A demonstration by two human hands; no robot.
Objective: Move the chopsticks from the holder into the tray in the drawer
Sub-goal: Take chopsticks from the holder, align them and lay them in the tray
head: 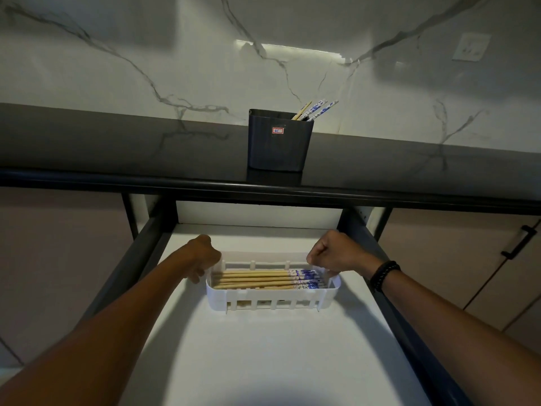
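Observation:
A dark holder stands on the black countertop, with a few chopsticks sticking out at its right corner. In the open white drawer lies a white slotted tray holding several wooden chopsticks with blue-patterned ends, laid flat side by side. My left hand grips the tray's left end. My right hand, fingers curled, grips the tray's right end. A dark bead bracelet sits on my right wrist.
The drawer floor is white, with dark side rails. The black countertop edge overhangs the drawer's back. A marble wall rises behind. A cabinet door with a black handle is at right.

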